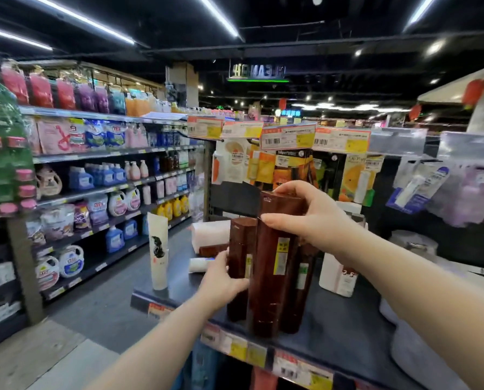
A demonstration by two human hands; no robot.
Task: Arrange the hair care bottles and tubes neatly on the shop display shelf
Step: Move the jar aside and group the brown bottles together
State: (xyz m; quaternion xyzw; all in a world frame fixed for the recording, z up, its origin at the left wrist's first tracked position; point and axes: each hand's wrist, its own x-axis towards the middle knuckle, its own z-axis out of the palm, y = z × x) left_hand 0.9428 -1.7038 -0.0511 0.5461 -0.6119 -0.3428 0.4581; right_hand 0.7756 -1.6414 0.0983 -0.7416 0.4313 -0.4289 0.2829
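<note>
At lower centre of the frame, three brown bottles [302, 291] stand together near the front edge of the dark shelf [348, 333]; the left hand [221, 280] has its fingers wrapped round the shorter bottle [239, 249]; the right hand [305, 218] has its fingers clamped on the tallest bottle [271, 277] at its top; further left, a cream tube [158, 254] stands upright.

A black ceiling [319, 38] carries long white strip lights [218, 15] and a green-edged hanging sign [257, 71]. Left of the grey floor [100, 305], tall store shelving [94, 156] holds detergent bottles [117, 202].
</note>
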